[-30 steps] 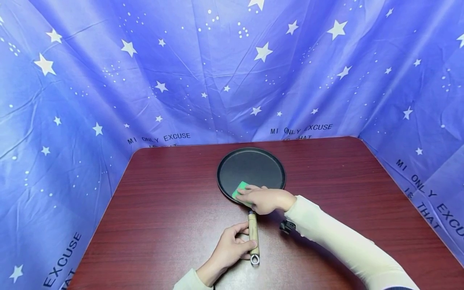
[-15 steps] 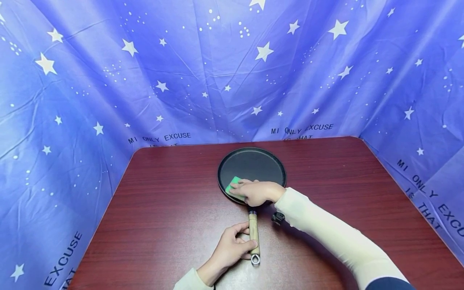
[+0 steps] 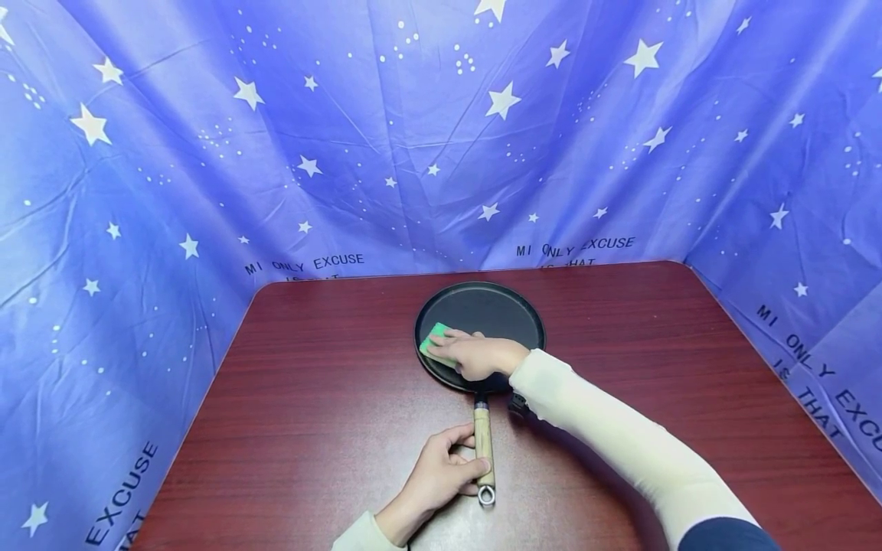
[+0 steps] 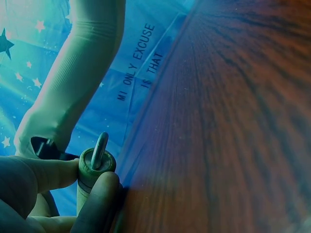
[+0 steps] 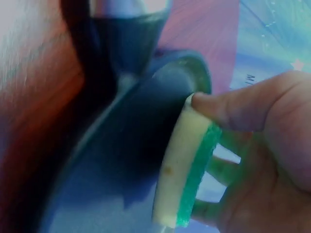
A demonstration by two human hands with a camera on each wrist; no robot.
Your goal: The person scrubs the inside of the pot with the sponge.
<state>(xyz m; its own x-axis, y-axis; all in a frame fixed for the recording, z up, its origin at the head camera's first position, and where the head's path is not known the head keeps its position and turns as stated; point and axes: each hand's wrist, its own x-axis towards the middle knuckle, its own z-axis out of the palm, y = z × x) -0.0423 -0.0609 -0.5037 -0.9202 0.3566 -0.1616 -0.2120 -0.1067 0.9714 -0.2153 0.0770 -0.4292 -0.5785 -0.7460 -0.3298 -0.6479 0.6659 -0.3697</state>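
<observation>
A round black frying pan (image 3: pixel 485 310) lies flat on the table, its wooden handle (image 3: pixel 483 440) pointing towards me. My left hand (image 3: pixel 437 467) pinches that handle near its end, thumb on top, just short of the metal hanging ring (image 4: pixel 99 150). Over the left part of the pan, my right hand (image 3: pixel 478 357) holds a sponge (image 3: pixel 437 335) against the cooking surface. Close up in the right wrist view, the sponge has a cream layer (image 5: pixel 180 160) towards the pan and a green layer (image 5: pixel 197 174) under the fingers, with the thumb at one end.
The dark red wooden table (image 3: pixel 310 383) reaches back to a blue star-printed curtain (image 3: pixel 386 153) on three sides. My right forearm, in a pale sleeve (image 3: pixel 620 436), crosses the table's right side. A black wrist device (image 3: pixel 518 403) hangs below that cuff.
The sponge in my right hand has slid from the pan's near edge up and leftwards across its surface. My left hand keeps its hold on the handle, and the pan stays in place.
</observation>
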